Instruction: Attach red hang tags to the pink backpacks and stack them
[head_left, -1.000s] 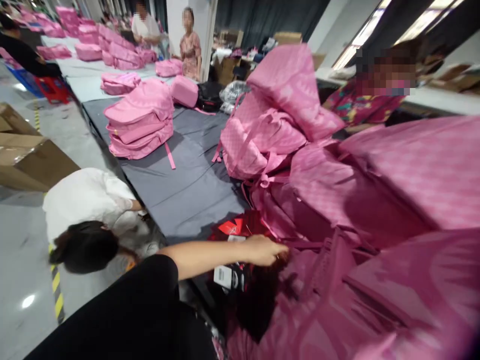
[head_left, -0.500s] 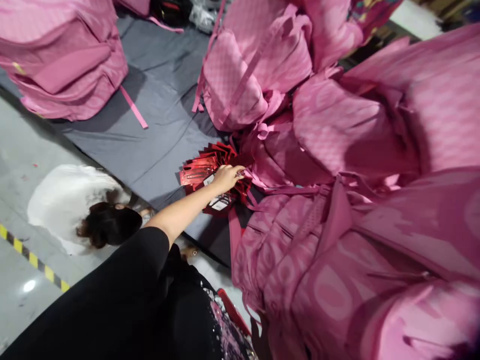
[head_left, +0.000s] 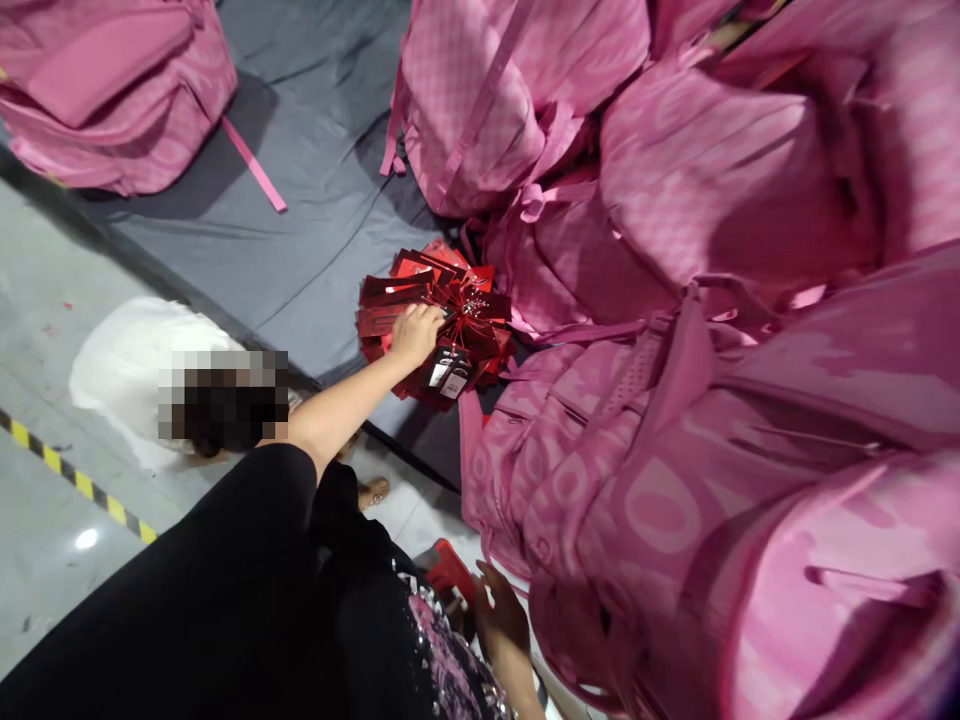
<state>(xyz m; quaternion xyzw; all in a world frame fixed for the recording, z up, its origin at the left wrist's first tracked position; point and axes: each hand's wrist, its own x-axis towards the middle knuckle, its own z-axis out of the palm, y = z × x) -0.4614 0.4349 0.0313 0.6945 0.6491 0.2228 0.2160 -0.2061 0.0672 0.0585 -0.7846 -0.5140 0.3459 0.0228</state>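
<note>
My left hand reaches onto a round, fanned-out bunch of red hang tags on the grey cloth. Its fingers are bent and pressed together on tags at the near left side of the bunch. Two dark tags with white labels lie just right of that hand. Low in the view, my right hand hangs in shadow by my black top, its fingers slightly bent and apart, with nothing visible in them. A red object shows beside it; I cannot make out what it is.
Pink patterned backpacks are piled along the right side, close to the tags. Another pink backpack sits at upper left on the grey cloth. A person in white is low beside the cloth's edge. Yellow-black tape marks the floor.
My left hand has shifted left off the middle of the bunch, baring its centre. My right hand has come into view at the bottom. The camera view has moved slightly closer.
</note>
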